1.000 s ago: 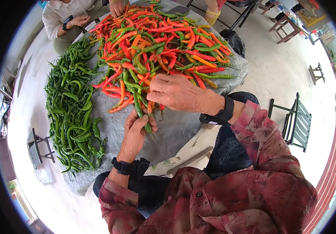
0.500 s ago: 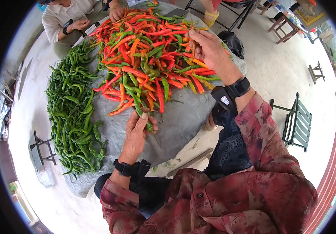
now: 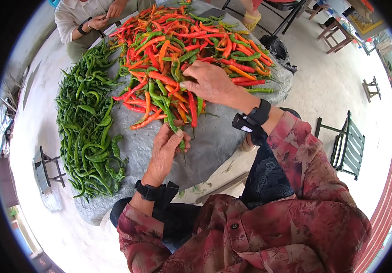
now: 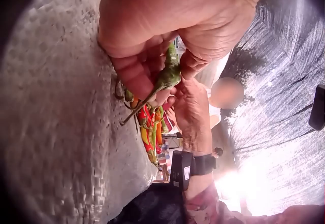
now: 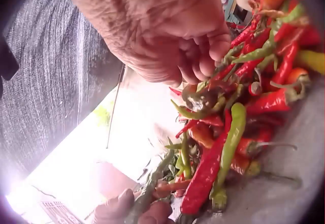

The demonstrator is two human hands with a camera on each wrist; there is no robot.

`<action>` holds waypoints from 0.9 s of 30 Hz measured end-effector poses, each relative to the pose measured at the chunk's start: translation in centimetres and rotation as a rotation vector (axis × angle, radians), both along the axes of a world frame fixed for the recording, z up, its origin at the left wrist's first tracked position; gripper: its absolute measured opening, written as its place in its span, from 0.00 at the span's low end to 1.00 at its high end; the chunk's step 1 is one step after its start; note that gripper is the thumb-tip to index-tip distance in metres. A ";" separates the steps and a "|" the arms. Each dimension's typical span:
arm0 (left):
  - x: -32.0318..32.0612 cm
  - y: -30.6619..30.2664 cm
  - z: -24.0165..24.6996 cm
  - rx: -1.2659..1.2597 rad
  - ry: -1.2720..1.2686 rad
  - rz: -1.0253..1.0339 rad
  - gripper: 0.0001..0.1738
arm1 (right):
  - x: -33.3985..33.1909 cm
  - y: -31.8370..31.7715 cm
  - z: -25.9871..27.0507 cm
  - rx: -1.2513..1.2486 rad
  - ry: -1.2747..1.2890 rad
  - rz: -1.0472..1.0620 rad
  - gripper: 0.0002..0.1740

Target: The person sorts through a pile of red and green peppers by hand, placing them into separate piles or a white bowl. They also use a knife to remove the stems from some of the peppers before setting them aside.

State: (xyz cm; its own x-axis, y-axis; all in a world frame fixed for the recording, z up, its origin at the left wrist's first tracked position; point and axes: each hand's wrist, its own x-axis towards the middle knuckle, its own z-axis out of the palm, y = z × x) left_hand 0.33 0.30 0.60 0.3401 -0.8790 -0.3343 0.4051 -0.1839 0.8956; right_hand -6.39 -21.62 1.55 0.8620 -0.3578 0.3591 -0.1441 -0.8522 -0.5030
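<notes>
My left hand (image 3: 164, 148) pinches a green chili pepper (image 3: 171, 123) near its stem end, at the front of a heap of mixed red, orange and green chili peppers (image 3: 196, 34). In the left wrist view, the thin stem of this green pepper (image 4: 170, 71) sticks out past the fingers. My right hand (image 3: 212, 82) is bent over the heap, with thumb and fingertips right at an olive-green pepper (image 3: 176, 70). From the right wrist view, its fingers curl close over the peppers; I cannot tell whether they grip one.
A long pile of green chili peppers (image 3: 86, 123) lies to the left on the grey sheet (image 3: 209, 145). Another person (image 3: 84, 20) sits across at the far left. A black plastic bag (image 3: 275, 50) stands beyond the heap's right side. A folding chair (image 3: 341, 143) is at the right.
My right hand carried a brownish pepper to the heap's far right, then came back to the middle without it. The left hand keeps its green pepper. The other person's hand has left the heap.
</notes>
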 end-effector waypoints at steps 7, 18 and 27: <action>0.1 0.3 -0.2 0.022 -0.010 -0.025 0.18 | 0.7 0.5 1.1 -0.056 -0.028 0.058 0.13; 0.0 0.0 -0.2 0.007 -0.003 -0.025 0.18 | -2.4 -2.2 3.9 1.443 -0.106 0.462 0.14; -0.1 -0.1 -0.1 -0.003 -0.009 -0.022 0.15 | -3.6 -4.3 4.3 0.865 -0.152 0.100 0.11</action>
State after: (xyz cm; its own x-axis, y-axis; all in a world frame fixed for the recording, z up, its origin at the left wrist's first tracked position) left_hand 0.20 0.20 0.51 0.3234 -0.8873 -0.3287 0.3926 -0.1902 0.8998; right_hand -9.96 -25.93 5.90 0.8689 -0.4824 0.1108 0.0315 -0.1695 -0.9850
